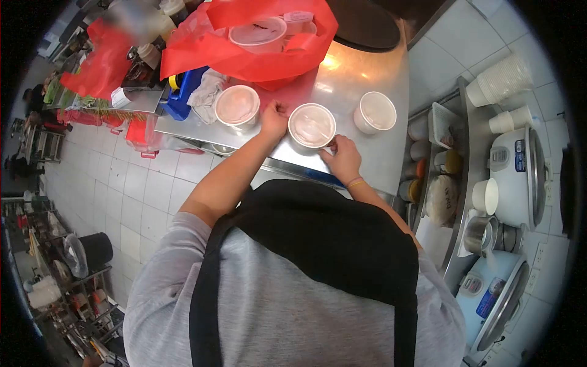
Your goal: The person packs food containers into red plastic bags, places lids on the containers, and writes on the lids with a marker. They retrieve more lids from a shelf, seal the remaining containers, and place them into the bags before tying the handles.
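A white round tub (312, 126) with a translucent cover stands upright between my two hands on the steel counter. Beside its left edge is my left hand (275, 118), fingers curled in; what they pinch, if anything, is hidden. My right hand (343, 158) is closed at the tub's lower right side, thumb and fingers against it. Another covered tub (237, 106) stands to the left of my left hand. A third tub (375, 112) is farther right, apart from both hands.
A red plastic bag (202, 52) holding tubs lies at the back of the steel counter (342, 79). A crumpled cloth (208, 95) and a blue container (182, 104) sit at left. Shelves at right carry rice cookers (510, 177), a steel pot (478, 235) and stacked cups (500, 81).
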Tool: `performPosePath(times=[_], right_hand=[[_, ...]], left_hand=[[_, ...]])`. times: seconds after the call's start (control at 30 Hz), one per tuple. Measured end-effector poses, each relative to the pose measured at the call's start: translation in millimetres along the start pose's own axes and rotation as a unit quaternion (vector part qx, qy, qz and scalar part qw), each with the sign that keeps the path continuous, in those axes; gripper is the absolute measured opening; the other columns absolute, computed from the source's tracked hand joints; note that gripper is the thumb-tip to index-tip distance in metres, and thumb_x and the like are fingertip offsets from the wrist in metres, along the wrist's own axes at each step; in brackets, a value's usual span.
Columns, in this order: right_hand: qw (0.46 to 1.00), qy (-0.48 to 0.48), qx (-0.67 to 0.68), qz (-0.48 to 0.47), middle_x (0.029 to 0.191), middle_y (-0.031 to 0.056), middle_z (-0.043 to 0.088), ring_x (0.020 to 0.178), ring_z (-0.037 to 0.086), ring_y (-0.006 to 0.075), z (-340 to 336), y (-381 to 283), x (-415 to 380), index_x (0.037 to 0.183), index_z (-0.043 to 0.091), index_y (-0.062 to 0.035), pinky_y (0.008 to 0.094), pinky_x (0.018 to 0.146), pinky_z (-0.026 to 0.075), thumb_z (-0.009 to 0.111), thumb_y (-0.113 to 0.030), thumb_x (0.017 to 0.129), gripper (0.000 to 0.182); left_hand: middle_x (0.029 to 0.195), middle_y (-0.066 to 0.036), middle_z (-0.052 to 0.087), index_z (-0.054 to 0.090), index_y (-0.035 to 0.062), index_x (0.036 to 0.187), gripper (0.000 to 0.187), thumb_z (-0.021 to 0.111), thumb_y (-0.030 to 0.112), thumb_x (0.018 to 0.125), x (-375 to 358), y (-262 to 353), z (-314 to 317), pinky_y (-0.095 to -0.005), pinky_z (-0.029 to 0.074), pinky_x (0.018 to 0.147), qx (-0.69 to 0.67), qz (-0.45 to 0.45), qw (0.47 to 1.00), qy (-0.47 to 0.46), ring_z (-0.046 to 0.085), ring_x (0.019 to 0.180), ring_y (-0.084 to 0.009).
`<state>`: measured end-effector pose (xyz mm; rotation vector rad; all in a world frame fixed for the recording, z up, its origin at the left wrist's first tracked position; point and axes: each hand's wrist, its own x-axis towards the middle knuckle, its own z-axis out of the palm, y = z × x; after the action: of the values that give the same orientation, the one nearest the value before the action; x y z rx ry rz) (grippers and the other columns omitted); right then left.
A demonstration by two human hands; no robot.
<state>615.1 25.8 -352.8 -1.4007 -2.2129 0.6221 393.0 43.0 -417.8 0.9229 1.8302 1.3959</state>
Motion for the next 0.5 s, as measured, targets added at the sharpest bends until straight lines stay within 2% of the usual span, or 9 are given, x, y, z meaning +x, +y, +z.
performPosePath(times=[0.03, 0.1, 0.13, 0.17, 0.2, 0.27, 0.33, 0.43, 0.5], right_hand=[[0.999, -0.002, -0.034, -0.030, 0.075, 0.0048, 0.061, 0.076, 0.059, 0.0240, -3, -4, -1, 0.079, 0.059, -0.0090, 0.0378, 0.065, 0.047, 0.072, -0.021, 0.074, 0.018], [0.999, -0.008, 0.034, -0.002, 0.076, 0.0043, 0.060, 0.078, 0.059, 0.0231, -8, 0, 0, 0.079, 0.058, -0.0096, 0.0383, 0.065, 0.047, 0.071, -0.019, 0.073, 0.016], [0.997, -0.010, 0.069, 0.011, 0.077, 0.0040, 0.060, 0.079, 0.059, 0.0227, -11, 3, 1, 0.079, 0.058, -0.0098, 0.0386, 0.065, 0.048, 0.070, -0.018, 0.073, 0.016], [0.996, 0.050, 0.036, -0.067, 0.080, 0.0054, 0.059, 0.084, 0.058, 0.0246, -21, 9, 2, 0.081, 0.059, -0.0103, 0.0386, 0.070, 0.047, 0.069, -0.015, 0.072, 0.015], [0.988, 0.109, 0.007, -0.109, 0.085, 0.0061, 0.060, 0.088, 0.057, 0.0265, -31, 18, 8, 0.085, 0.060, -0.0110, 0.0391, 0.074, 0.046, 0.069, -0.014, 0.071, 0.017], [0.968, 0.196, -0.042, -0.152, 0.097, 0.0073, 0.059, 0.095, 0.055, 0.0294, -57, 26, 20, 0.091, 0.062, -0.0125, 0.0405, 0.083, 0.043, 0.070, -0.011, 0.069, 0.023], [0.959, 0.216, -0.099, -0.155, 0.107, 0.0068, 0.058, 0.101, 0.053, 0.0297, -77, 29, 31, 0.096, 0.063, -0.0138, 0.0430, 0.089, 0.039, 0.070, -0.011, 0.069, 0.028], [0.959, 0.184, -0.142, -0.161, 0.111, 0.0051, 0.057, 0.105, 0.052, 0.0278, -76, 55, 40, 0.097, 0.063, -0.0143, 0.0444, 0.090, 0.037, 0.071, -0.013, 0.069, 0.029], [0.964, 0.156, -0.155, -0.152, 0.111, 0.0045, 0.057, 0.107, 0.051, 0.0268, -67, 49, 37, 0.096, 0.063, -0.0145, 0.0439, 0.090, 0.037, 0.072, -0.015, 0.069, 0.028]], left_hand=[[0.083, -0.007, 0.057, 0.051, 0.0041, 0.091, 0.023, 0.068, 0.001, 0.077, -6, 1, -3, -0.0269, 0.050, 0.065, 0.031, 0.037, 0.999, 0.025, 0.057, 0.074, -0.0165], [0.074, -0.006, 0.057, 0.054, 0.0043, 0.087, 0.023, 0.073, 0.006, 0.073, -36, 8, -12, -0.0264, 0.047, 0.058, 0.095, 0.111, 0.986, 0.075, 0.057, 0.065, -0.0167], [0.071, -0.006, 0.057, 0.054, 0.0044, 0.086, 0.021, 0.072, 0.006, 0.074, -56, 20, -18, -0.0273, 0.047, 0.054, 0.058, 0.011, 0.996, 0.062, 0.056, 0.061, -0.0174], [0.068, -0.006, 0.056, 0.054, 0.0045, 0.086, 0.020, 0.071, 0.006, 0.076, -74, 30, -24, -0.0281, 0.046, 0.050, 0.020, -0.089, 0.995, 0.048, 0.056, 0.056, -0.0180], [0.068, -0.006, 0.056, 0.053, 0.0058, 0.083, 0.012, 0.064, 0.004, 0.082, -83, 27, -31, -0.0285, 0.050, 0.051, -0.143, -0.197, 0.968, -0.061, 0.057, 0.057, -0.0161], [0.090, -0.013, 0.065, 0.057, 0.0011, 0.099, 0.015, 0.058, 0.013, 0.091, -99, 46, -39, -0.0299, 0.056, 0.069, -0.209, -0.329, 0.887, -0.247, 0.066, 0.078, -0.0196], [0.109, -0.011, 0.062, 0.054, 0.0026, 0.116, 0.025, 0.055, 0.014, 0.093, -99, 49, -29, -0.0295, 0.052, 0.084, -0.285, -0.273, 0.882, -0.258, 0.062, 0.095, -0.0171], [0.123, -0.007, 0.056, 0.046, 0.0067, 0.130, 0.039, 0.056, 0.014, 0.093, -87, 67, -23, -0.0285, 0.045, 0.091, -0.323, -0.219, 0.895, -0.217, 0.056, 0.104, -0.0133], [0.126, -0.004, 0.054, 0.041, 0.0083, 0.135, 0.045, 0.057, 0.015, 0.093, -75, 69, -30, -0.0274, 0.044, 0.090, -0.303, -0.195, 0.901, -0.243, 0.054, 0.103, -0.0115]])
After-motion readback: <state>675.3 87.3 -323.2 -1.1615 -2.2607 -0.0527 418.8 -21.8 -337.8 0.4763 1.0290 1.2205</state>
